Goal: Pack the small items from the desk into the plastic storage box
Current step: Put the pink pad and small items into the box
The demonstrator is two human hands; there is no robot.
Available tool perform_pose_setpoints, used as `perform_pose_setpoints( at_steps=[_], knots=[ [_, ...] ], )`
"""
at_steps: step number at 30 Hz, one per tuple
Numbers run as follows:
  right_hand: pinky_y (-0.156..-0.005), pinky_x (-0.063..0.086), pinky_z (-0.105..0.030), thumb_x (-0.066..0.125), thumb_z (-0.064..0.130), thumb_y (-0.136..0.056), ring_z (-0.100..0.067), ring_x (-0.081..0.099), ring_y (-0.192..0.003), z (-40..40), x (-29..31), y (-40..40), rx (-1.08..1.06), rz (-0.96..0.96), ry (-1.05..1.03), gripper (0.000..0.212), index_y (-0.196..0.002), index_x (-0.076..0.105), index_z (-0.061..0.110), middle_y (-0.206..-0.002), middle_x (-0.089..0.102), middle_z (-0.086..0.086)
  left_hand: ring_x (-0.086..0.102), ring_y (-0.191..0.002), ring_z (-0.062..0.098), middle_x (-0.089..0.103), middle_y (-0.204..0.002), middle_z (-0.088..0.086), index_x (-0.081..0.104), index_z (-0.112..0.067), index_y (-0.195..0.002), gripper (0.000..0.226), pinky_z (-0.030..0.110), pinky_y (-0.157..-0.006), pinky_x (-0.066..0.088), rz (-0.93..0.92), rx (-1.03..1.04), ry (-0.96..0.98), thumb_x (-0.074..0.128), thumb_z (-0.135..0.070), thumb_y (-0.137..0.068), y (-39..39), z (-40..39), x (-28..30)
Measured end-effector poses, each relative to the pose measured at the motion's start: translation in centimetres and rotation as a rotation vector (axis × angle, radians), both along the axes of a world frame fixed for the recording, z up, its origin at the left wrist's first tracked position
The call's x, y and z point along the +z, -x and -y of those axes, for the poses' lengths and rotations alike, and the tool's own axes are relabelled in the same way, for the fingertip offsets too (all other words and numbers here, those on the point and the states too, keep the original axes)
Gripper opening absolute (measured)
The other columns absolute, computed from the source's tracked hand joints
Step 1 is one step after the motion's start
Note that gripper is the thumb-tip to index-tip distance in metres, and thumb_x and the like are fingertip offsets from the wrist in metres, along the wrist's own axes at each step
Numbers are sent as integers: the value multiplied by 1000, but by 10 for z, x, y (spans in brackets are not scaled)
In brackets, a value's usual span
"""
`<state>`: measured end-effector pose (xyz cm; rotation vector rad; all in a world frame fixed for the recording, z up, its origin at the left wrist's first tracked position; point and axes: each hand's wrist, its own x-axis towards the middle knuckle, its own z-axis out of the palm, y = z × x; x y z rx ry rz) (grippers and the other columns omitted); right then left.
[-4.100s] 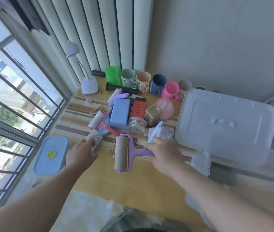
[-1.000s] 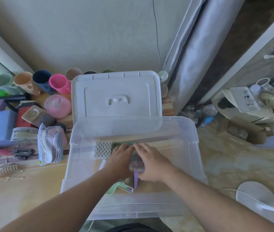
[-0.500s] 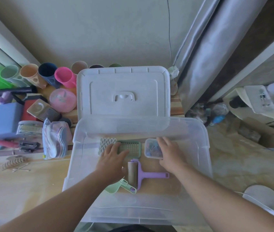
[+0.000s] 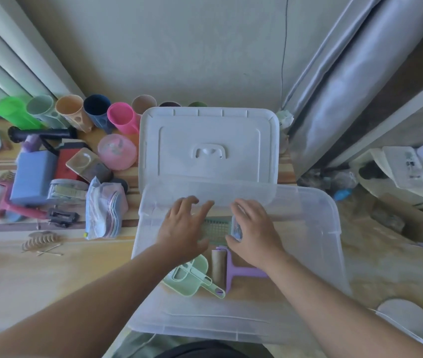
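Note:
The clear plastic storage box (image 4: 334,228) stands open in front of me, right of the desk. Its white lid (image 4: 209,146) lies behind it on the desk. Inside lie a green gridded pad (image 4: 218,228), a purple lint roller (image 4: 231,270) and mint green measuring spoons (image 4: 192,276). My left hand (image 4: 183,228) rests with spread fingers on the left part of the green pad and hides what is under it. My right hand (image 4: 255,228) pinches a small clear case (image 4: 236,227) between thumb and fingers, right beside the pad.
On the desk to the left: a row of cups (image 4: 96,115), a pink round container (image 4: 117,151), a blue box (image 4: 33,177), a pack of cloths (image 4: 105,208), a pink lint roller (image 4: 4,205), a hair claw (image 4: 41,240). A grey curtain (image 4: 347,86) and floor clutter are on the right.
The purple lint roller went from the desk into the box. In the last half second my right hand slid the clear case left against the green pad; my left hand shifted up over the pad.

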<state>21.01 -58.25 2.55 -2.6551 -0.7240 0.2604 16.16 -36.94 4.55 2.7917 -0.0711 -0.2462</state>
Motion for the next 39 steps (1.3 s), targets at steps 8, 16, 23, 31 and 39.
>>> perform_pose_setpoints(
  at_steps=[8, 16, 23, 31, 39],
  knots=[
    [-103, 45, -39, 77, 31, -79, -32, 52, -119, -137, 75, -3, 47, 235, -329, 63, -137, 62, 11, -133, 58, -5, 40, -126, 29, 44, -139, 2, 41, -34, -148, 83, 44, -104, 40, 294, 202, 38, 71, -46, -72, 5, -107, 74],
    [-87, 56, -50, 72, 20, -75, -37, 47, -120, -294, 54, 12, 193, 108, -104, 67, -140, 58, 22, -137, 52, -3, 38, -123, 34, 43, -136, 3, 45, -38, -141, 79, 49, -102, 41, 45, 473, -14, 74, -35, -67, 70, -293, 23],
    [-112, 35, -52, 71, -2, -78, -45, 24, -143, -376, 3, 7, 466, 104, 483, 98, -157, 28, 38, -170, 7, -10, 31, -135, 33, 39, -143, 4, 40, -40, -146, 83, 47, -112, 35, -205, 472, -42, 68, -39, -68, 116, -373, -37],
    [-95, 45, -45, 72, 4, -81, -39, 41, -125, -388, -19, 6, 447, 74, 583, 73, -142, 47, 37, -164, 20, -10, 34, -136, 28, 37, -147, -2, 31, -47, -148, 84, 42, -110, 36, -372, 429, -52, 67, -31, -74, 143, -413, -69],
    [-60, 34, -33, 80, 18, -74, -33, 52, -95, -366, -10, 17, 241, 30, 441, 25, -94, 73, 31, -111, 58, 1, 51, -114, 27, 49, -127, -5, 41, -49, -137, 70, 39, -93, 47, -403, 406, -76, 55, -16, -78, 134, -411, -91]
  ],
)
